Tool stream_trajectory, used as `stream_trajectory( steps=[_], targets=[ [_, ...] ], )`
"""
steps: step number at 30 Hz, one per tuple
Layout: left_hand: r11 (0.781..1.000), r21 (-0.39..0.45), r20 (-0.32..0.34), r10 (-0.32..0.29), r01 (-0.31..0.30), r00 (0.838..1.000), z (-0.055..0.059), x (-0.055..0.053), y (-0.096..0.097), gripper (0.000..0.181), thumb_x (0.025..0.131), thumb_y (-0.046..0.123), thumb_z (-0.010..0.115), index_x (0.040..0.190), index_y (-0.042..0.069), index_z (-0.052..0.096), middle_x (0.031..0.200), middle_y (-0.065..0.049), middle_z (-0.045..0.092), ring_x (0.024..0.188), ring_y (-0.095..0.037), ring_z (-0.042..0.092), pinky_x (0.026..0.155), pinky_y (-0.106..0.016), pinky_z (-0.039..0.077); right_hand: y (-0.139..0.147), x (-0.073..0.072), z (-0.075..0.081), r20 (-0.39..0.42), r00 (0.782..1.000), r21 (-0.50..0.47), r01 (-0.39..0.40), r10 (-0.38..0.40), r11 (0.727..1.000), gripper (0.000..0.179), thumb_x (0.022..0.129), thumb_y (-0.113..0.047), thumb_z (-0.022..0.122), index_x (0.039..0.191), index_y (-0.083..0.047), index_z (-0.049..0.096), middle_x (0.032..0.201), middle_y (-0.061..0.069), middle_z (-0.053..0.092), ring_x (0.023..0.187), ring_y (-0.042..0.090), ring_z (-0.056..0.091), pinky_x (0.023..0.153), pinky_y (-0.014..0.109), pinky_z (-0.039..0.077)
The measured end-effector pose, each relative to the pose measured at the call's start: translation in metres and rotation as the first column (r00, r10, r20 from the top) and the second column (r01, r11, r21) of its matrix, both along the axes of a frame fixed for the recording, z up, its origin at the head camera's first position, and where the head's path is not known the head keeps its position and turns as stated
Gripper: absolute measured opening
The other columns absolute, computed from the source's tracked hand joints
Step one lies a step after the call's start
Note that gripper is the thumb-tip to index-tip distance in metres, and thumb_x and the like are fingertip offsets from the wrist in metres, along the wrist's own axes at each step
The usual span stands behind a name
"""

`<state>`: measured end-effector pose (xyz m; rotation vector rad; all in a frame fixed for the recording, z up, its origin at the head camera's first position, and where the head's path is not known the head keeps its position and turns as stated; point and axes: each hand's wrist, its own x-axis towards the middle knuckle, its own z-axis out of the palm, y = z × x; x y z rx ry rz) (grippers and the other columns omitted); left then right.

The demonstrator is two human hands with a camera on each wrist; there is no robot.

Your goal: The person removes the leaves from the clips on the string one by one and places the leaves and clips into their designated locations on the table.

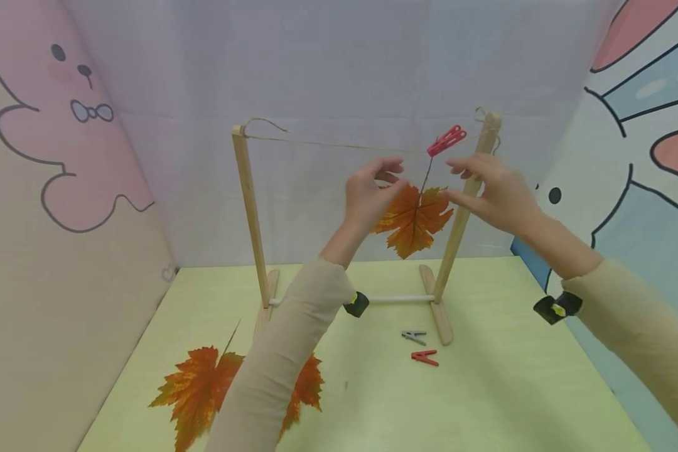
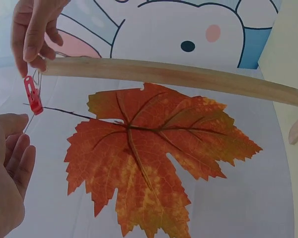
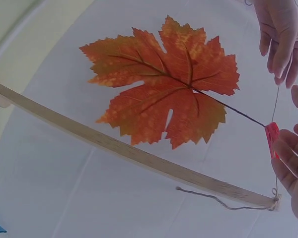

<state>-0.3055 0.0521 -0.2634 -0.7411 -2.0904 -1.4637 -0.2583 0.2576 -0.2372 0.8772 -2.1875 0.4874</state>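
Observation:
An orange maple leaf [image 1: 415, 221] hangs by its dark stem from a string [image 1: 333, 145], held there by a red clothespin [image 1: 446, 140]. My left hand [image 1: 371, 191] is raised just left of the stem, fingers loosely bent and nothing between them. On the other side my right hand [image 1: 498, 193] hovers near the clothespin, thumb and fingers spread apart. In the right wrist view its fingers overlap the lower end of the clothespin [image 3: 271, 136]. The left wrist view shows the whole leaf [image 2: 154, 144], with the clothespin [image 2: 34, 96] between both hands.
The string runs between two wooden posts [image 1: 250, 216] joined low down by a white bar [image 1: 401, 299]. A grey clothespin [image 1: 414, 337] and another red clothespin [image 1: 425, 358] lie on the table [image 1: 503, 376]. Two more leaves lie front left, one leaf [image 1: 194, 392] partly behind my left sleeve.

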Motion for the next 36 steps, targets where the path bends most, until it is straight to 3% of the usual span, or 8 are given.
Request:
stream_trajectory(
  steps=[5,9,18,27,36],
  targets=[
    [1.000,-0.004,0.024,-0.008,0.008,1.000,0.004,-0.001,0.012,0.030,0.079,0.010,0.070,0.108,0.004,0.064,0.100,-0.006,0.067,0.084,-0.014,0.063,0.071,-0.014,0.049,0.002,-0.002,0.018,-0.035,0.999,0.013,0.022,-0.021,1.000,0.040,0.072,-0.015,0.076,0.105,0.004,0.061,0.089,0.017,0.063,0.078,0.027,0.057,0.065,0.037,0.045],
    [1.000,-0.011,0.080,-0.007,0.008,0.997,0.004,-0.001,0.022,0.034,0.078,0.012,0.071,0.110,0.005,0.062,0.108,-0.005,0.064,0.093,-0.015,0.062,0.074,-0.015,0.049,0.003,-0.003,0.028,-0.057,0.998,0.030,0.043,-0.041,0.999,0.040,0.070,-0.012,0.078,0.103,0.004,0.062,0.089,0.018,0.064,0.075,0.028,0.059,0.065,0.037,0.046],
    [1.000,-0.024,0.158,-0.013,0.017,0.987,0.001,-0.002,0.035,0.036,0.080,0.014,0.069,0.115,0.008,0.059,0.113,-0.003,0.062,0.098,-0.009,0.060,0.078,-0.014,0.047,0.005,-0.002,0.038,-0.059,0.993,0.018,0.099,-0.097,0.995,0.042,0.068,-0.009,0.078,0.106,0.000,0.063,0.088,0.015,0.063,0.073,0.028,0.060,0.065,0.018,0.040],
    [0.996,-0.089,0.188,-0.013,0.030,0.982,-0.002,-0.006,0.041,0.040,0.082,0.014,0.067,0.121,0.010,0.058,0.116,0.000,0.062,0.102,-0.006,0.059,0.082,-0.012,0.044,0.007,-0.006,0.044,-0.058,0.988,0.047,0.145,-0.142,0.988,0.042,0.073,-0.011,0.075,0.110,0.002,0.061,0.087,0.017,0.062,0.078,0.029,0.056,0.064,0.039,0.043],
    [0.989,-0.151,0.191,0.031,-0.002,0.981,-0.005,-0.015,0.039,0.033,0.083,0.014,0.066,0.115,0.012,0.062,0.108,0.001,0.066,0.097,-0.006,0.060,0.080,-0.013,0.045,0.006,-0.013,0.050,-0.010,0.982,0.071,0.190,-0.189,0.979,0.041,0.077,-0.013,0.072,0.113,0.003,0.059,0.096,0.018,0.062,0.078,0.029,0.055,0.067,0.040,0.045]
  ],
)
